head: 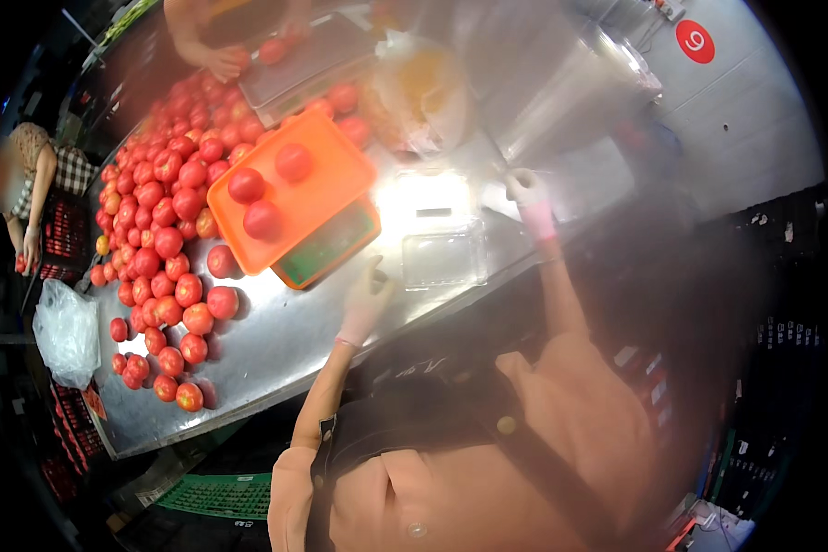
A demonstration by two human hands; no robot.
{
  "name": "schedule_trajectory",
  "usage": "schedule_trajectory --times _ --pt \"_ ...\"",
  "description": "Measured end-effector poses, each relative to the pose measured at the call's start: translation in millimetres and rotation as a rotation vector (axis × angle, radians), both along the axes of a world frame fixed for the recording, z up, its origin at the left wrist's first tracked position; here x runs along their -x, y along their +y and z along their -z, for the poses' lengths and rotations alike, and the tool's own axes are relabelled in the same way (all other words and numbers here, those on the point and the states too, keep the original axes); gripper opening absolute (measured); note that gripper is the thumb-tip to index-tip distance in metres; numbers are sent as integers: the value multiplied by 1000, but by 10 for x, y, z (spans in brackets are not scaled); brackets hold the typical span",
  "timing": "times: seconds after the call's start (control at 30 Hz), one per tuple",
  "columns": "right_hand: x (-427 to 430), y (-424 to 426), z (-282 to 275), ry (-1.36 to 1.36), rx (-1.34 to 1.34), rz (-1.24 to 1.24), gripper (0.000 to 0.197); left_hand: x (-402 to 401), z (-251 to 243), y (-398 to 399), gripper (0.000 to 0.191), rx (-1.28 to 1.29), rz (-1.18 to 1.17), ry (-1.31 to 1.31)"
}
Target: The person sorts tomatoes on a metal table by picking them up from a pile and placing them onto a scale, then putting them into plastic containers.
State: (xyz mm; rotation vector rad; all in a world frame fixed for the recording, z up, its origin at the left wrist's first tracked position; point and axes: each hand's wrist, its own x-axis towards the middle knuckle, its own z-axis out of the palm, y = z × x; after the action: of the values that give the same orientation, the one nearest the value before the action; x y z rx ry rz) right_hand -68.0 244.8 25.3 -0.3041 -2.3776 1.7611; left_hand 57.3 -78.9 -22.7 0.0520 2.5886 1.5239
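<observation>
My left hand [367, 303], in a thin pale glove, hovers at the steel table [276, 352] with its fingers apart and holds nothing. Just right of it lies a clear plastic clamshell box [444, 257], its lid [428, 193] raised behind in strong glare. My right hand [528, 195], also gloved, has its fingertips together beside a white sheet or pad [500, 201]; blur hides whether it grips this. Left of the box, an orange plastic tray [310, 207] bears three tomatoes [262, 219]. Beneath the tray shows an orange-edged object [331, 245] with a green face.
Many loose tomatoes [169, 241] cover the table's left part. Across it, another person's hand [224, 63] is near tomatoes and a grey tray [303, 62]. Clear packaging [573, 96] is stacked at back right. A plastic bag [67, 334] hangs at the left end. Another person [41, 165] works beyond.
</observation>
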Motion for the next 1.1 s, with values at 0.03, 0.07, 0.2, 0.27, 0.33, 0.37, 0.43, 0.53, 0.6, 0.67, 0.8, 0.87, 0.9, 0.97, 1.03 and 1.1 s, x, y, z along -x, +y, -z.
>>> schedule_trajectory --times 0.03,0.07,0.2,0.27,0.33,0.37,0.43,0.53,0.6,0.67,0.8,0.87,0.9,0.97,1.03,1.1 --pt "1 34 45 -3 -1 7 17 16 7 -8 52 -1 7 -3" --pt "18 77 119 81 -259 -15 20 42 26 -13 51 -32 6 17" --pt "-8 122 522 2 -921 -92 27 100 183 -35 50 -10 59 43" --pt "12 208 724 -140 -1027 -68 23 100 157 36 50 -24 78 44" --pt "58 208 667 -152 -942 -63 24 101 71 58 48 -45 79 3" --pt "78 216 639 -168 -859 -56 24 103 51 48 48 -43 78 4" --pt "120 222 536 -59 -805 -27 24 113 6 54 47 -47 68 14" --pt "136 261 422 -169 -319 60 21 203 -109 108 43 -72 37 19" --pt "129 193 351 -78 -272 67 20 336 -261 228 42 -139 46 31" --pt "50 -137 -10 134 -301 15 18 529 -393 448 42 -206 68 64" --pt "-113 -543 -369 -24 -301 -249 18 836 -576 952 35 -375 109 214" --pt "-148 -659 -403 -13 -181 -330 16 924 -595 1064 25 -571 56 43" --pt "-142 -669 -408 -51 -112 -336 14 937 -573 1056 25 -564 52 43" --pt "-123 -660 -409 -52 -101 -400 12 961 -492 1011 20 -762 67 -141" --pt "-118 -633 -440 -61 -98 -456 11 944 -529 1009 17 -751 61 -150" --pt "-90 -652 -482 -176 63 -493 11 902 -597 1042 13 -785 -56 -79"
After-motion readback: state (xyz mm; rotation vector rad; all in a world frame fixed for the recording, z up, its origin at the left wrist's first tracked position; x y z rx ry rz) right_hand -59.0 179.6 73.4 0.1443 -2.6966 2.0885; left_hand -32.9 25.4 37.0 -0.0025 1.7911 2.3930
